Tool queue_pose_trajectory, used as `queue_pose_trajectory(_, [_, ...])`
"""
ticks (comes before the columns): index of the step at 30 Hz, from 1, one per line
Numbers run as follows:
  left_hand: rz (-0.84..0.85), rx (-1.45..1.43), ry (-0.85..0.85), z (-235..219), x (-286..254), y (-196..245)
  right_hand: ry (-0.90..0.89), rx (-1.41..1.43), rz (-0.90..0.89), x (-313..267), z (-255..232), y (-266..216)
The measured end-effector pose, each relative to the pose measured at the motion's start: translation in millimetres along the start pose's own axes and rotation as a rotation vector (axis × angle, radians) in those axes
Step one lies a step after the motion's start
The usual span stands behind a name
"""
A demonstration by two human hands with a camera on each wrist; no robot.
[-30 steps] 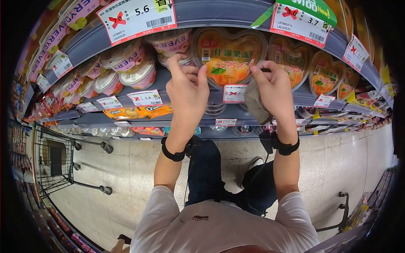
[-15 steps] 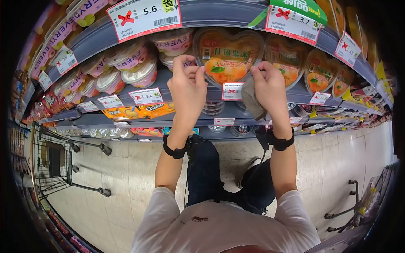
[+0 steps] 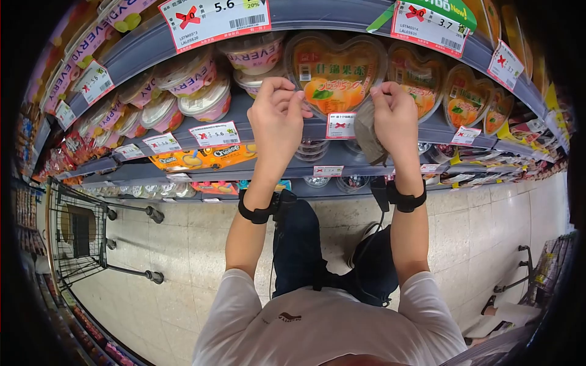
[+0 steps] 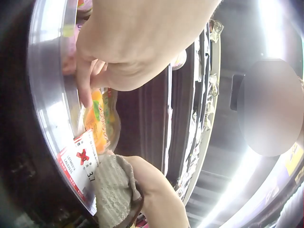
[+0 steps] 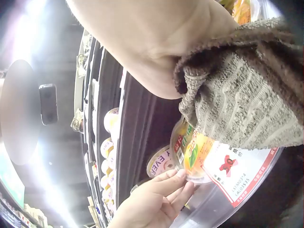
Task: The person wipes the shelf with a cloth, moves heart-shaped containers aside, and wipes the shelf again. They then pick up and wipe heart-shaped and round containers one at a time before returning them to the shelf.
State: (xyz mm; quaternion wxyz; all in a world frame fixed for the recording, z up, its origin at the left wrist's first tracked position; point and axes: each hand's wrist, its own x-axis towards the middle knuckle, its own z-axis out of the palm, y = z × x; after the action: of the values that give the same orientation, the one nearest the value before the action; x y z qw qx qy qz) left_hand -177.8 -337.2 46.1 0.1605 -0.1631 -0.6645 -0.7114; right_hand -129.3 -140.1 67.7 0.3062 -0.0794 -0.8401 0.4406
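A heart-shaped tub of fruit jelly point(image 3: 337, 68) with oranges on its lid stands at the shelf front. My left hand point(image 3: 279, 113) pinches its lower left rim with curled fingers; in the right wrist view those fingertips point(image 5: 180, 175) meet the rim. At its right edge, my right hand point(image 3: 395, 116) has thumb and forefinger close to the rim. That hand also grips a grey-brown ribbed cloth point(image 3: 370, 135), which hangs below the palm and hides part of the fingers. A small price tag point(image 3: 340, 125) sits just under the tub.
More heart-shaped jelly tubs point(image 3: 467, 100) line the shelf to the right. White-lidded cups point(image 3: 204, 100) are stacked on the left. A grey shelf edge point(image 3: 317, 17) with price tags runs above. On the floor stands a shopping cart point(image 3: 76, 232); another person's leg point(image 3: 510, 314) shows at lower right.
Both hands keep nearly the same pose at the tub's edges, shifting slightly. The left fingers curl in closer to the rim. Another person's leg has come into view at lower right.
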Motion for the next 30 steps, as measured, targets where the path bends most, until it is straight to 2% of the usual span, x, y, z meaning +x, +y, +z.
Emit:
queue_pose_trajectory(11, [-0.009, 0.056, -0.019, 1.8, -5.0, 0.9, 0.003, -0.01, 0.038, -5.5, -2.7, 9.8])
queue_pose_trajectory(17, [-0.005, 0.093, -0.021, -2.1, -7.8, 2.4, 0.063, 0.029, 0.01, -15.0, -7.9, 5.0])
queue_pose_trajectory(20, [0.047, 0.077, 0.057, -9.1, -16.2, -3.3, 0.109, 0.043, -0.021, -27.2, -22.8, 5.3])
queue_pose_trajectory(22, [0.276, 0.094, 0.124, -17.2, -27.6, -3.5, 0.019, 0.339, 0.123, -37.5, -37.5, -1.6])
queue_pose_trajectory(23, [0.194, 0.005, 0.076, -18.2, -41.6, 3.5, -0.007, 0.404, 0.151, -44.0, -41.5, -8.5])
queue_pose_trajectory(24, [0.171, 0.042, -0.04, -18.4, -55.4, 9.8, 0.004, 0.403, 0.161, -50.6, -39.0, -10.1])
queue_pose_trajectory(26, [0.141, 0.139, -0.276, -14.9, -75.1, 29.8, -0.088, 0.602, 0.215, -63.2, -29.4, -12.0])
queue_pose_trajectory(28, [0.018, 0.086, -0.43, -8.8, -88.2, 45.0, -0.21, 0.557, 0.189, -75.7, -23.0, -12.6])
queue_pose_trajectory(30, [-0.185, -0.082, -0.588, -10.4, -107.6, 20.3, -0.247, 0.585, 0.28, -94.4, -14.4, -10.7])
